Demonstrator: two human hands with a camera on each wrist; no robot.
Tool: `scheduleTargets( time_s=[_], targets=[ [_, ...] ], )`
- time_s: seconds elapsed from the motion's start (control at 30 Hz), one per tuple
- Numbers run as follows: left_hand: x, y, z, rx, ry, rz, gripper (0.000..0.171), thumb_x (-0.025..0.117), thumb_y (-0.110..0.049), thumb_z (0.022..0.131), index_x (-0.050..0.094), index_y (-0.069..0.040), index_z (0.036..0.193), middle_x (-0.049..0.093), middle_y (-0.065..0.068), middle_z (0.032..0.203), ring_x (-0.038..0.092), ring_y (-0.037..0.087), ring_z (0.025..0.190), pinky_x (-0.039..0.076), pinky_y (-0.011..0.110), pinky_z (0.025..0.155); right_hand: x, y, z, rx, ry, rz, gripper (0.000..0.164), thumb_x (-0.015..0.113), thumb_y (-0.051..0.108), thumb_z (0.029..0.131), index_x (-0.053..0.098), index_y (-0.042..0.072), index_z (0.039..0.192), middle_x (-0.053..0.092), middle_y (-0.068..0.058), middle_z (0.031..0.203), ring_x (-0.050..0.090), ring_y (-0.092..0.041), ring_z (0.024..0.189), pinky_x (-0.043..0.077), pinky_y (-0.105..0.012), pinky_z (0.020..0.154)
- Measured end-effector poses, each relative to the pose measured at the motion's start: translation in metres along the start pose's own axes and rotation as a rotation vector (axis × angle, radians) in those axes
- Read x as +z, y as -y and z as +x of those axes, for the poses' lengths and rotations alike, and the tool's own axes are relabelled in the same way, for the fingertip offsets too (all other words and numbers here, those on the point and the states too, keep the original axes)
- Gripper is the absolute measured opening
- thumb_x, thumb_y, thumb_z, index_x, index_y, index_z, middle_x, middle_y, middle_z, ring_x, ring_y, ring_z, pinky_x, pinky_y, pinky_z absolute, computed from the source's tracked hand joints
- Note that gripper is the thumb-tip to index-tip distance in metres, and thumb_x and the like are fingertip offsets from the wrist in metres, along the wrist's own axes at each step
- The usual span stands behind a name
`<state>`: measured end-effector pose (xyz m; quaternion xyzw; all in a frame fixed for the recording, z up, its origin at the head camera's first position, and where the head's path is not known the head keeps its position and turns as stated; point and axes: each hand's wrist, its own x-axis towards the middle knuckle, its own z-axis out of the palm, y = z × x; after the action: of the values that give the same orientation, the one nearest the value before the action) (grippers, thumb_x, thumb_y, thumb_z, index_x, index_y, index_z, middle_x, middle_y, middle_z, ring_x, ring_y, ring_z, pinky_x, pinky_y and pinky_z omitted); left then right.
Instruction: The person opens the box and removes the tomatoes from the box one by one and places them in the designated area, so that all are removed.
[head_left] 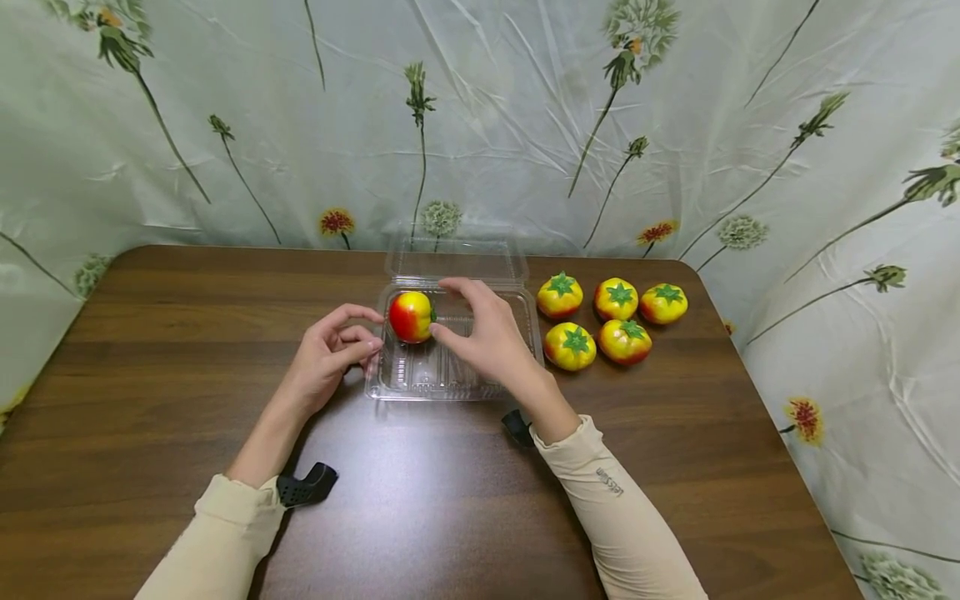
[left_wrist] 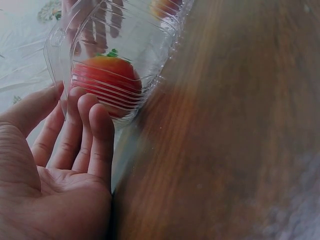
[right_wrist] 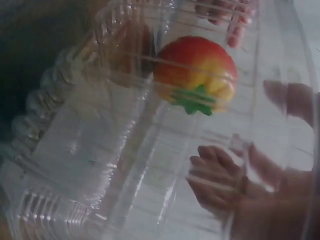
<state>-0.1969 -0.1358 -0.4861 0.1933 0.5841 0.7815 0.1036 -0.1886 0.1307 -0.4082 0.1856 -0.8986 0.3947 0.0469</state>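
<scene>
A red-and-yellow tomato-like fruit (head_left: 410, 317) with a green leafy top lies on its side in the left part of a clear plastic clamshell container (head_left: 442, 386). My left hand (head_left: 324, 357) pinches the container's left rim between thumb and fingers; in the left wrist view the fingertips (left_wrist: 101, 116) lie against the ribbed wall, beside the fruit (left_wrist: 110, 75). Over the container, my right hand (head_left: 495, 337) has thumb and fingers spread apart, the thumb tip right at the fruit's leafy end. Through the clear plastic, the right wrist view shows the fruit (right_wrist: 195, 70) with its leaves downward.
Several similar fruits (head_left: 570, 346) stand in two rows on the wooden table (head_left: 187, 367), right of the container. The container's hinged lid (head_left: 457, 256) is folded back toward a flower-printed curtain (head_left: 495, 125) behind the table. Each wrist wears a black camera mount (head_left: 309, 485).
</scene>
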Motion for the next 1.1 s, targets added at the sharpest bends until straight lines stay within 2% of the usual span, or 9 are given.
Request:
scheduleTargets(
  time_s=[0.43,0.63,0.9,1.1],
  targets=[
    [-0.001,0.000,0.000,-0.013,-0.014,0.040,0.029,0.064,0.008,0.099,0.060,-0.003,0.125,0.073,0.004,0.083,0.063,0.017,0.062,0.059,0.024,0.059,0.014,-0.002,0.000,0.008,0.072,0.005,0.064,0.081,0.022,0.093,0.054,0.008,0.149,0.060,-0.013,0.147,0.061,-0.029,0.132,0.054,-0.042,0.108],
    [0.000,-0.001,-0.001,-0.013,-0.015,0.044,0.028,0.064,0.007,0.100,0.059,-0.003,0.125,0.073,0.004,0.082,0.062,0.017,0.062,0.058,0.024,0.058,0.021,-0.001,0.001,-0.008,0.097,-0.009,0.065,0.082,0.022,0.092,0.053,0.008,0.149,0.062,-0.012,0.143,0.062,-0.030,0.130,0.055,-0.043,0.107],
    [0.000,-0.001,-0.001,-0.006,-0.015,0.028,0.028,0.064,0.009,0.099,0.060,-0.002,0.125,0.072,0.004,0.081,0.063,0.016,0.061,0.057,0.024,0.057,0.025,-0.002,0.000,-0.014,0.073,0.046,0.063,0.084,0.016,0.090,0.055,0.007,0.145,0.064,-0.012,0.137,0.063,-0.031,0.128,0.058,-0.044,0.103],
    [0.000,0.000,0.000,0.007,-0.003,0.015,0.029,0.064,0.010,0.099,0.059,0.000,0.125,0.072,0.005,0.080,0.063,0.016,0.062,0.057,0.024,0.057,0.027,-0.004,-0.002,0.019,0.066,0.085,0.067,0.086,0.015,0.089,0.054,0.006,0.147,0.062,-0.014,0.132,0.068,-0.030,0.115,0.061,-0.040,0.096]
  ],
)
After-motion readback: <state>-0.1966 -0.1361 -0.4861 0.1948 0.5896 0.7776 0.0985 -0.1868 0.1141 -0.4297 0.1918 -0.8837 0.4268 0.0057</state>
